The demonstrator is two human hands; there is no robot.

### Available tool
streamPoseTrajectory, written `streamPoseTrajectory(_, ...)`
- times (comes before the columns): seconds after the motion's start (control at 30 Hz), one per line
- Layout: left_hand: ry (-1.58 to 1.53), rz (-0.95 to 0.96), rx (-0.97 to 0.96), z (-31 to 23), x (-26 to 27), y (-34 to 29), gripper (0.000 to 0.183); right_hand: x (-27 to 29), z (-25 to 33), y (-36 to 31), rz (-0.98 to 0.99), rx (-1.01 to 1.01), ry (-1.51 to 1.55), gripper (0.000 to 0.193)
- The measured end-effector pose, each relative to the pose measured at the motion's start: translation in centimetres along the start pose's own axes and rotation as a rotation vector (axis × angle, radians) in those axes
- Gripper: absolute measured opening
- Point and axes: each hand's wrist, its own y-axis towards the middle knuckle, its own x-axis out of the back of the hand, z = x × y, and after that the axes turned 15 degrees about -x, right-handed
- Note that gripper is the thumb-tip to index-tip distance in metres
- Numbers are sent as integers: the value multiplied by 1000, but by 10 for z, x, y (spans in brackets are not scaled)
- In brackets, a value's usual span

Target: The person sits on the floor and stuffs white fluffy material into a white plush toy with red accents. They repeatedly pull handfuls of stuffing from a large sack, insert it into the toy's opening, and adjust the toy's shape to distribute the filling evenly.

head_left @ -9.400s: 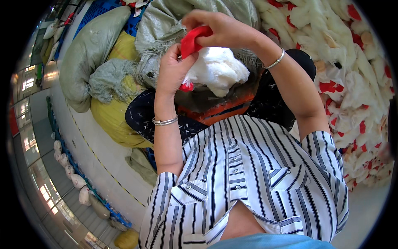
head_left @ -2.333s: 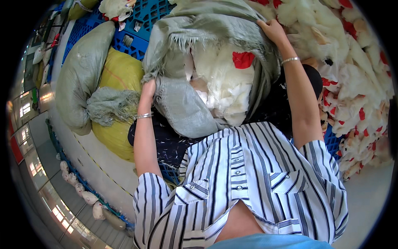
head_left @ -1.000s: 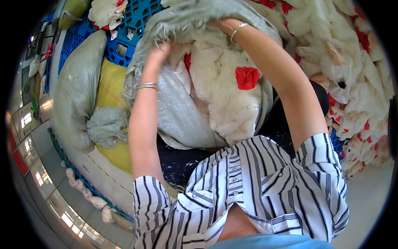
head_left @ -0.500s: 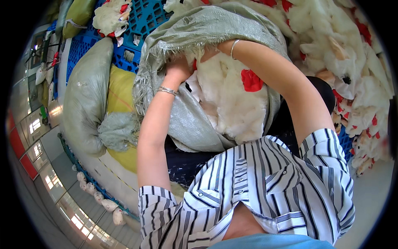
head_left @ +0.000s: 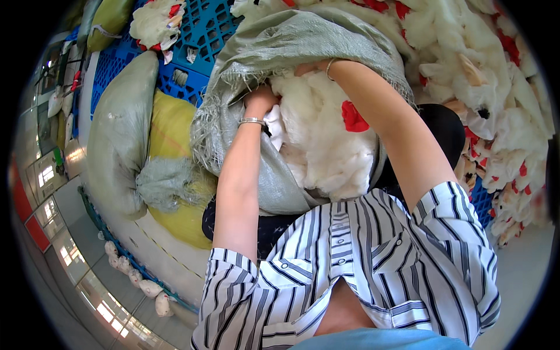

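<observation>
A grey-green woven sack with a frayed rim stands open in front of me, its mouth folded outward. White fluffy plush pieces with a red patch fill it. My left hand reaches inside the left edge of the mouth, next to a smooth white piece with a black spot; its fingers are hidden. At the far side, my right hand lies over the fluffy pieces under the folded rim. Its fingertips are mostly out of sight, so I cannot tell what either hand grips.
A large pile of white and red plush pieces lies at the right. Left of the sack are a filled grey sack and a yellow sack. Blue plastic pallets lie behind, with another plush bundle on them.
My left hand and forearm have shifted right, and the sack's left rim has moved slightly right too. A small red bit between my hands has gone out of sight.
</observation>
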Motion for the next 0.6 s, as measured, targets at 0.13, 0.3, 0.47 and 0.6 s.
streamPoseTrajectory(0.13,-384,-24,-353,7,-41,-41,50,-10,7,-34,155,6,-205,41)
streamPoseTrajectory(0.3,-676,221,-610,-55,-34,-134,40,-66,-28,-99,393,505,463,45)
streamPoseTrajectory(0.47,-648,628,-633,-109,-34,-243,36,-97,14,-183,1017,401,172,33)
streamPoseTrajectory(0.6,-762,490,-865,-105,10,-286,43,-111,32,-204,1057,493,345,36)
